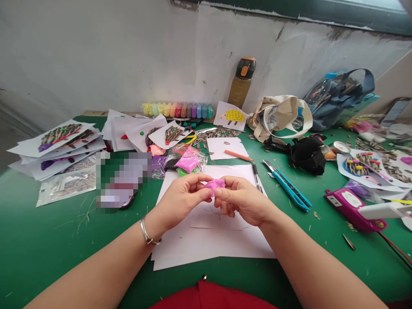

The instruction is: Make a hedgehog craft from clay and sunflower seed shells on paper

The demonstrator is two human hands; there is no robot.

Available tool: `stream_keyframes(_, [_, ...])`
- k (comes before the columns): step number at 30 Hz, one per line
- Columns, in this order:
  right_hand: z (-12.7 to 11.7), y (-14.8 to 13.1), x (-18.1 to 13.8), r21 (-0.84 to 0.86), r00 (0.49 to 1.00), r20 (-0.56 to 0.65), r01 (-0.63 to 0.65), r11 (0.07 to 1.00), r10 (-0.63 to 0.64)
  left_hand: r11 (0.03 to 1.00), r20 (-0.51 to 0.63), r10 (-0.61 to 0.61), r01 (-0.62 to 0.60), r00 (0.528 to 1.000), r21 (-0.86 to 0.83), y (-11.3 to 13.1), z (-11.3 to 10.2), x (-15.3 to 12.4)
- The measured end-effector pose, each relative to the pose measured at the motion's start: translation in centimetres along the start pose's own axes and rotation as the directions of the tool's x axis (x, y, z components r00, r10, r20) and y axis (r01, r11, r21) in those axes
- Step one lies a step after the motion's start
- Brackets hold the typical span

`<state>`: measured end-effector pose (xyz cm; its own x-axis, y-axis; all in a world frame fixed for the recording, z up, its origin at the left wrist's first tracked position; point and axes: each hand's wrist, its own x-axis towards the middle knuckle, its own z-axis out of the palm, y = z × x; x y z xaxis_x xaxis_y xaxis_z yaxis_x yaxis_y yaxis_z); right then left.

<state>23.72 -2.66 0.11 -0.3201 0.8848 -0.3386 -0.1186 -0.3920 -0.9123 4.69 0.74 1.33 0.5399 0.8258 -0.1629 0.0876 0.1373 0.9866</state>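
Observation:
A small lump of pink modelling clay point(215, 186) is pinched between the thumbs and fingers of both hands. My left hand point(186, 194) grips its left side, and a silver bangle circles that wrist. On the right side, my right hand point(242, 196) holds the same lump with thumb and fingers closed. Both hands are above white paper point(206, 244), where a smaller sheet with faint pencil lines shows below the fingers. Just beyond the hands lie packets of coloured clay, the nearest a bright pink packet point(187, 160).
A blue utility knife point(289, 186), a black pen point(256, 177) and an orange crayon-like stick point(238, 156) lie right of centre. Seed-covered hedgehog pictures point(58, 137) are stacked left. A bottle point(241, 83), canvas bag point(280, 116) and purple glue gun point(354, 208) stand or lie around.

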Motion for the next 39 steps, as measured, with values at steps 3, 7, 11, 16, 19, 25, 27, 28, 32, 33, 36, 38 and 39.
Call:
stream_keyframes(3, [0.0,0.0,0.0,0.043,1.000,0.021,-0.010,0.999,0.010,0.999,-0.006,-0.036,0.036,0.999,0.011,0.0,-0.1,0.0])
stream_keyframes(7, [-0.2,0.0,-0.1,0.025,1.000,0.015,-0.027,0.999,0.027,0.999,0.064,-0.021,0.023,0.998,-0.024,0.1,-0.2,-0.1])
stream_keyframes(11, [0.0,-0.1,-0.3,-0.077,1.000,-0.016,-0.001,0.997,-0.001,1.000,0.067,-0.025,0.025,0.997,-0.006,0.2,-0.1,-0.1])
stream_keyframes(16, [0.5,-0.3,-0.4,-0.238,0.991,-0.114,0.045,0.970,-0.074,0.995,-0.025,-0.068,0.070,0.997,0.074,0.3,0.0,-0.1])
stream_keyframes(19, [0.5,-0.2,-0.3,-0.216,0.989,-0.118,0.063,0.974,-0.090,0.995,-0.020,-0.055,0.057,0.998,0.077,0.3,0.0,-0.1])
stream_keyframes(25, [0.6,-0.1,-0.3,-0.087,0.982,-0.119,0.136,0.987,-0.146,0.993,-0.022,-0.057,0.059,0.998,0.104,0.6,0.0,-0.2])
stream_keyframes(27, [0.7,-0.2,-0.3,-0.074,0.984,-0.108,0.135,0.988,-0.143,0.993,-0.027,-0.069,0.071,0.997,0.097,0.8,0.0,-0.2])
stream_keyframes(28, [0.6,-0.2,-0.3,-0.075,0.986,-0.097,0.130,0.989,-0.137,0.993,-0.026,-0.076,0.078,0.997,0.091,0.8,0.1,-0.2])
stream_keyframes(32, [0.1,-0.3,-0.3,-0.121,0.992,-0.065,0.102,0.987,-0.110,0.994,0.000,-0.097,0.097,0.995,0.054,0.7,0.1,-0.1])
stream_keyframes(33, [0.0,-0.4,-0.3,-0.146,0.991,-0.074,0.100,0.984,-0.112,0.995,0.010,-0.097,0.097,0.995,0.039,0.6,0.0,-0.1])
stream_keyframes(36, [-0.4,-0.5,-0.3,-0.224,0.983,-0.124,0.106,0.969,-0.136,0.995,0.024,-0.100,0.101,0.995,-0.021,0.2,-0.1,0.0])
stream_keyframes(38, [-0.5,-0.6,-0.4,-0.277,0.972,-0.171,0.109,0.955,-0.160,0.991,0.000,-0.130,0.130,0.991,-0.037,-0.1,-0.2,0.0])
stream_keyframes(39, [-0.5,-0.7,-0.4,-0.306,0.965,-0.197,0.106,0.946,-0.172,0.988,-0.021,-0.153,0.152,0.988,-0.028,-0.2,-0.2,0.0])
